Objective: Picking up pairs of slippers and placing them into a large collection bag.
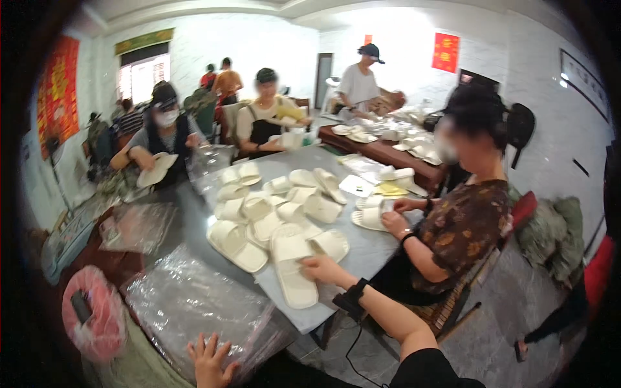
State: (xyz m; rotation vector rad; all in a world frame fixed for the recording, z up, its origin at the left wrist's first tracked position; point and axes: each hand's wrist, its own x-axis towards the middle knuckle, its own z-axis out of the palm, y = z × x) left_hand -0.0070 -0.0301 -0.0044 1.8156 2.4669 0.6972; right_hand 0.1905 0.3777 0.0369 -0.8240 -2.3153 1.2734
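My right hand (325, 270) reaches across the grey table and grips the edge of a cream slide slipper (293, 268), its thumb side on the footbed. That slipper lies at the near end of a pile of cream slippers (259, 210). My left hand (212, 362) rests with fingers spread on a stack of clear plastic bags (194, 304) at the near left. A black strap (352, 297) is round my right wrist, and a cable hangs from it.
On the right a seated person (462, 226) handles slippers at the table. Several others work farther back, one holding a slipper (157, 170). A pink plastic-lined bin (95, 313) stands at the left. More slippers and bags cover a brown table (388, 145) behind.
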